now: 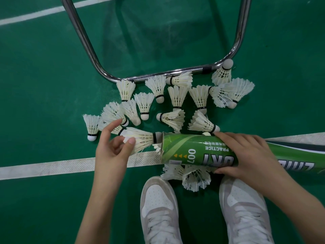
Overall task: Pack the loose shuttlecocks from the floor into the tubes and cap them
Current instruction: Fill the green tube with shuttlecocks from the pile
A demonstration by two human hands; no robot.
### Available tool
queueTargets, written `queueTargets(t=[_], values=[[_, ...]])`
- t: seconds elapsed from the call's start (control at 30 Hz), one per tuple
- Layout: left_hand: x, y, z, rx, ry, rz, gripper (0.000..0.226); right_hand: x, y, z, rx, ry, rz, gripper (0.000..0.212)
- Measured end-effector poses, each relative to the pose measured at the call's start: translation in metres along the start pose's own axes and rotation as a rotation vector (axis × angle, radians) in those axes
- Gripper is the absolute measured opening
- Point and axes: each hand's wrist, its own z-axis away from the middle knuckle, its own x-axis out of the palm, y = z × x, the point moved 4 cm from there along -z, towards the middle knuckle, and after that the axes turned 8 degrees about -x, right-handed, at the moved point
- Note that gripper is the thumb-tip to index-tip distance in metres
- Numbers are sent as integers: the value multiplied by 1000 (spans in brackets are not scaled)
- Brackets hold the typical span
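Left hand (112, 148) pinching shuttlecock (140, 139), cork toward tube mouth, right hand (246, 154) gripping sideways-lying tube (193, 152)

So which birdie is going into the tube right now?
The shuttlecock pinched by the left hand, cork pointing into the green tube's open mouth. The others just lie on the floor.

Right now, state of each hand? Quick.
Left hand: pinching the feather skirt of a shuttlecock, cork end at the tube mouth.
Right hand: gripping the green tube, held sideways over the floor.
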Motion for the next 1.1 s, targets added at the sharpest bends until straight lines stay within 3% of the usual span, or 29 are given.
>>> queueTargets(t=[0.23, 0.53, 1.1], values=[[1, 0, -2, 7, -52, -1, 44, 0, -1, 0, -4, 9, 14, 95], [41, -1, 13, -97, -297, 137, 50, -2, -2, -1, 2, 13, 1, 95], [56, 9, 20, -112, -409, 77, 67, -5, -1, -3, 28, -11, -49, 92]])
